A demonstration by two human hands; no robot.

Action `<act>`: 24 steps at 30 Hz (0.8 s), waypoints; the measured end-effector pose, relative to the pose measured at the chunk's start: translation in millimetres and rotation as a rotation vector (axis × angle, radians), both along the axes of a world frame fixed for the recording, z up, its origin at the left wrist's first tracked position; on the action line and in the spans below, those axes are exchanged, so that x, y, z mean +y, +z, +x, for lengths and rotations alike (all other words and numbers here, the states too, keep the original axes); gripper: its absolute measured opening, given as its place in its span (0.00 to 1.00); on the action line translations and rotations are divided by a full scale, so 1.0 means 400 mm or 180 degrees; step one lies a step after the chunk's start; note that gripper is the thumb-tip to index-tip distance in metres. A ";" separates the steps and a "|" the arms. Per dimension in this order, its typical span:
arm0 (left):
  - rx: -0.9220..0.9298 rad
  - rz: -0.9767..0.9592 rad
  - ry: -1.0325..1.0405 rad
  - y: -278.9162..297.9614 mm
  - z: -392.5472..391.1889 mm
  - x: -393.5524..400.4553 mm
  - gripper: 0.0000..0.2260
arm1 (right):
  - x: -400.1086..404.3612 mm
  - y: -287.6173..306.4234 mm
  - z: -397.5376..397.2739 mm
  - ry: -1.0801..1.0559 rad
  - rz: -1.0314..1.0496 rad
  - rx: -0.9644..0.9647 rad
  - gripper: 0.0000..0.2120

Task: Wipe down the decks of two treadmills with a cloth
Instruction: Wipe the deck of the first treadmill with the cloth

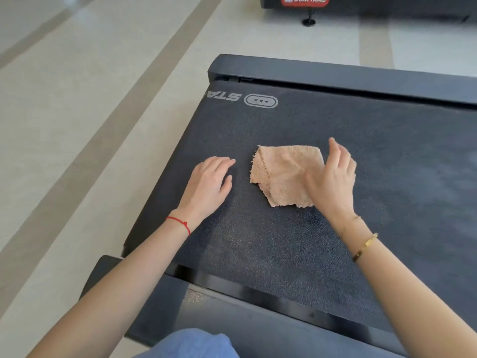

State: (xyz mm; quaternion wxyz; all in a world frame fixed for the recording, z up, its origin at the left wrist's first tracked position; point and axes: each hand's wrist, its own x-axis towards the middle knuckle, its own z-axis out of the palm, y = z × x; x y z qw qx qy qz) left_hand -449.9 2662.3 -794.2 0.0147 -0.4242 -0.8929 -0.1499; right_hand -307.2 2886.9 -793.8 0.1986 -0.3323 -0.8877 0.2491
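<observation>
The cloth [285,174] lay flat on the treadmill deck [258,241], toward its logo end. My right hand [333,182] rested at its right edge, fingers straight; my left hand [209,182] was spread on the deck beside it. Most wiping, and the second treadmill [387,6], probably remained.

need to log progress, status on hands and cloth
Left hand open, flat on belt. Right hand open, at cloth edge. Cloth lies flat, nothing blocking.
</observation>
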 end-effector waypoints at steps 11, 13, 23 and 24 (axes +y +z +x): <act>0.0001 -0.0238 0.0231 -0.059 -0.042 0.024 0.21 | -0.066 -0.055 -0.016 0.1471 0.0727 -0.1352 0.28; -0.0045 -0.0227 0.0250 -0.066 -0.051 0.027 0.22 | -0.075 -0.066 0.004 0.1746 0.0844 -0.1262 0.28; -0.0165 -0.0265 0.0476 -0.083 -0.124 0.060 0.24 | 0.044 -0.068 -0.264 0.1237 0.0774 -0.1263 0.24; -0.0173 -0.0276 0.0486 -0.086 -0.133 0.060 0.24 | 0.033 -0.069 -0.265 0.1313 0.0786 -0.1190 0.24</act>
